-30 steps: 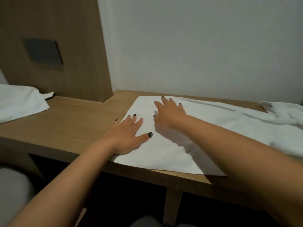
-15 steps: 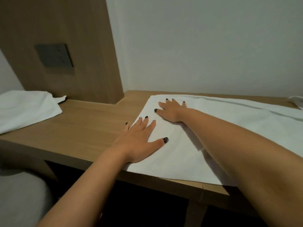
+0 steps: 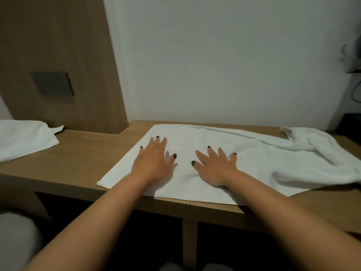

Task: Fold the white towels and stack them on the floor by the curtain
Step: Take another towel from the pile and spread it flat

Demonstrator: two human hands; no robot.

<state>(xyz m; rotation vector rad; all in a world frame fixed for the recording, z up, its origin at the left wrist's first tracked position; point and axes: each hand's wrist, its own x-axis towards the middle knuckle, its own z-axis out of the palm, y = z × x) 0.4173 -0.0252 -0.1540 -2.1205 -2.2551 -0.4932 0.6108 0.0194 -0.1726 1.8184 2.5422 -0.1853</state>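
A white towel [image 3: 259, 163] lies spread along the wooden desk [image 3: 78, 163], flat at its left end and rumpled at its right end near the frame edge. My left hand [image 3: 154, 161] rests palm down on the towel's left part, fingers apart. My right hand [image 3: 214, 167] lies flat on the towel just to the right of it, fingers spread. Neither hand grips the cloth. A second white towel [image 3: 23, 139] lies on the desk at the far left, partly cut off by the frame.
A wooden wall panel [image 3: 58, 55] with a dark switch plate [image 3: 52, 87] rises behind the desk's left part. A white wall stands behind the towel. Dark objects and a cable hang at the far right [image 3: 353, 65]. Below the desk is dark open space with a wooden upright [image 3: 189, 231].
My right hand has slid back from the towel's far edge toward me and to the right. My left hand has moved further onto the towel. The view has shifted right.
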